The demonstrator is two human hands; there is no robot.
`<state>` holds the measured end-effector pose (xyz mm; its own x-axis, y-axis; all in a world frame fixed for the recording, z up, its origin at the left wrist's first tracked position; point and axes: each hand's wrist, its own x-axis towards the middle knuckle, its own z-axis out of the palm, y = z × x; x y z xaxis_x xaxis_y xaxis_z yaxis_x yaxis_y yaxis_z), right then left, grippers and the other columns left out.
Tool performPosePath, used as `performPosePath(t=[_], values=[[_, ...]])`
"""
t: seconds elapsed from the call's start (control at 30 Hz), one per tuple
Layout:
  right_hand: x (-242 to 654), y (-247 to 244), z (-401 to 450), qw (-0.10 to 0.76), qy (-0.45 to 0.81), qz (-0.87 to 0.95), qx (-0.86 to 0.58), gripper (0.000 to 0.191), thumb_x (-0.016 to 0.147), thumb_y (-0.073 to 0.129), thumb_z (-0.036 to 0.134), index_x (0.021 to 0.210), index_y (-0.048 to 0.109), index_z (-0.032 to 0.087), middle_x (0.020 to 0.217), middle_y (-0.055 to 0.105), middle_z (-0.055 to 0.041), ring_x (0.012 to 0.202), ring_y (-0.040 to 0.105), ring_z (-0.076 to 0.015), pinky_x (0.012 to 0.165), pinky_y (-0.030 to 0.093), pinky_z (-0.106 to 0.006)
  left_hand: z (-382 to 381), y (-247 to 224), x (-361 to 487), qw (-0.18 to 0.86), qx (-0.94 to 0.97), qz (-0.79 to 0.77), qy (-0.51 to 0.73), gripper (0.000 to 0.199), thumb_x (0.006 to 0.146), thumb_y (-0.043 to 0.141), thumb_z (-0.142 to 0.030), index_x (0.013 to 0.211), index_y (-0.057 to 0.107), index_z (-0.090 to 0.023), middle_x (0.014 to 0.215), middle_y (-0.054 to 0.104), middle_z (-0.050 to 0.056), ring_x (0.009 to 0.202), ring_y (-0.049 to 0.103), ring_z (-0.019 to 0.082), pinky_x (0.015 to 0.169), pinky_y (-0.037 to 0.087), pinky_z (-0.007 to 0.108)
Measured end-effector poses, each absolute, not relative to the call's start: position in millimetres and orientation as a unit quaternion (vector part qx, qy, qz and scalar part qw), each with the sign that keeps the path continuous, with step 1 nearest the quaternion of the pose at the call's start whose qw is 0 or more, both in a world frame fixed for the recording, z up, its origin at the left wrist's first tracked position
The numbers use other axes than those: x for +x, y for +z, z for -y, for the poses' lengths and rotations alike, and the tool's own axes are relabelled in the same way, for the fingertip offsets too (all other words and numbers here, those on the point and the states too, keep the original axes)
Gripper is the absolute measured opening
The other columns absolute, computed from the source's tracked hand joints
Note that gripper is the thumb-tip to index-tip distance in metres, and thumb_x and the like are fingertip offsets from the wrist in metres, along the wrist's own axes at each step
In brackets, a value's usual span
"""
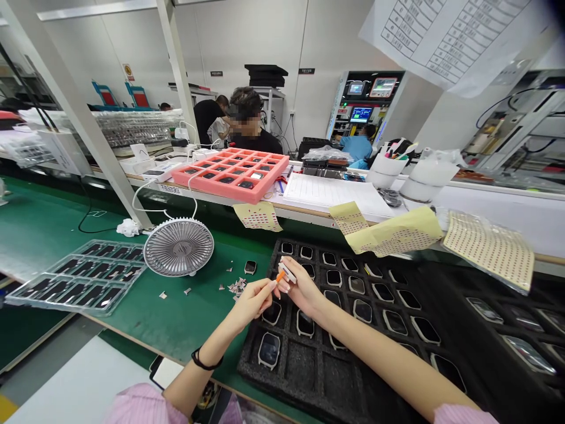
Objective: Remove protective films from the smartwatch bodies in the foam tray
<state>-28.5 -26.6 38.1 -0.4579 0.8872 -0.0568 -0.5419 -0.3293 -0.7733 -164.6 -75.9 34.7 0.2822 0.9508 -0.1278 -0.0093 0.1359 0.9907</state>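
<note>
Though two hands (256,299) (303,287), one orange tool (280,276).

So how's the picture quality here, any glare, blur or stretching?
Head view: the left hand and right hand look fairly sharp, without obvious motion blur; head view: pale reflections show on the watch screen in the near left corner of the black foam tray; head view: wide-angle stretching seems to skew the hanging paper; head view: the top right corner is dark.
</note>
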Motion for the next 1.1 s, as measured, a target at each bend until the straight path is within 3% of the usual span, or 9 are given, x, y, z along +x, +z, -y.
performPosePath(t=[0.17,0.3,0.47,0.57,0.67,0.77,0.9,1.0,1.1], values=[[-26.1,39.2,29.3,0.463,0.730,0.420,-0.276,0.036,0.074,0.068,0.045,0.079,0.044,0.020,0.049,0.040,0.0092,0.036,0.039,-0.0060,0.039,0.031,-0.019,76.4,37.1,-167.8,0.609,0.522,-0.457,0.384,0.046,0.078,0.050,-0.060,0.078,0.056,-0.014,0.042,0.033,-0.008,0.032,0.020,0.002,0.030,0.015,0.012],[-26.1,38.2,30.9,0.452,0.745,0.403,-0.279,0.039,0.071,0.071,0.046,0.077,0.042,0.020,0.044,0.037,0.0111,0.031,0.031,-0.0042,0.035,0.025,-0.018,76.2,37.3,-170.1,0.626,0.512,-0.457,0.371,0.048,0.078,0.052,-0.060,0.078,0.058,-0.013,0.041,0.033,-0.008,0.031,0.017,0.001,0.029,0.014,0.013],[-30.2,39.2,30.6,0.423,0.794,0.358,-0.248,0.045,0.069,0.070,0.049,0.067,0.036,0.020,0.043,0.036,0.0109,0.029,0.019,-0.0019,0.033,0.020,-0.018,76.0,38.0,-163.3,0.639,0.495,-0.429,0.404,0.046,0.076,0.055,-0.060,0.074,0.055,-0.014,0.041,0.033,-0.009,0.030,0.016,0.001,0.030,0.012,0.013],[-31.6,40.9,31.3,0.401,0.836,0.315,-0.201,0.050,0.072,0.068,0.047,0.057,0.031,0.018,0.040,0.032,0.0092,0.029,0.018,-0.0010,0.033,0.015,-0.017,77.3,40.6,-157.5,0.628,0.500,-0.411,0.432,0.046,0.076,0.056,-0.060,0.071,0.053,-0.014,0.040,0.034,-0.009,0.031,0.018,0.001,0.030,0.014,0.013],[-31.7,41.4,31.6,0.422,0.839,0.287,-0.186,0.051,0.074,0.067,0.043,0.054,0.028,0.017,0.037,0.028,0.0089,0.029,0.018,-0.0010,0.034,0.018,-0.017,77.5,42.6,-156.3,0.616,0.509,-0.413,0.437,0.048,0.076,0.056,-0.061,0.072,0.054,-0.013,0.040,0.036,-0.008,0.031,0.020,0.001,0.031,0.016,0.013],[-31.7,39.6,30.9,0.457,0.806,0.303,-0.225,0.043,0.073,0.066,0.041,0.061,0.031,0.019,0.037,0.030,0.0093,0.030,0.019,-0.0030,0.035,0.018,-0.018,74.6,43.6,-157.4,0.617,0.480,-0.423,0.459,0.049,0.074,0.056,-0.063,0.071,0.053,-0.014,0.039,0.032,-0.009,0.031,0.017,0.001,0.031,0.014,0.013],[-34.1,31.1,33.0,0.489,0.736,0.366,-0.292,0.028,0.073,0.060,0.039,0.083,0.040,0.022,0.047,0.041,0.0092,0.033,0.028,-0.0057,0.038,0.024,-0.019,68.9,44.8,-152.2,0.574,0.482,-0.442,0.493,0.051,0.069,0.062,-0.063,0.068,0.048,-0.015,0.040,0.032,-0.009,0.032,0.020,0.001,0.032,0.013,0.013],[-33.3,22.9,32.3,0.477,0.700,0.423,-0.319,0.033,0.073,0.058,0.041,0.095,0.042,0.022,0.052,0.045,0.0077,0.038,0.037,-0.0082,0.041,0.028,-0.021,65.2,42.4,-148.1,0.568,0.483,-0.452,0.490,0.050,0.068,0.064,-0.062,0.068,0.044,-0.016,0.046,0.039,-0.008,0.034,0.024,0.001,0.033,0.015,0.013],[-22.6,16.1,22.4,0.480,0.622,0.502,-0.362,0.035,0.077,0.052,0.049,0.098,0.041,0.023,0.058,0.042,0.0069,0.043,0.039,-0.0090,0.045,0.032,-0.023,60.8,33.5,-159.0,0.560,0.452,-0.484,0.497,0.047,0.069,0.059,-0.062,0.070,0.040,-0.019,0.047,0.031,-0.010,0.034,0.019,0.001,0.034,0.013,0.014]])
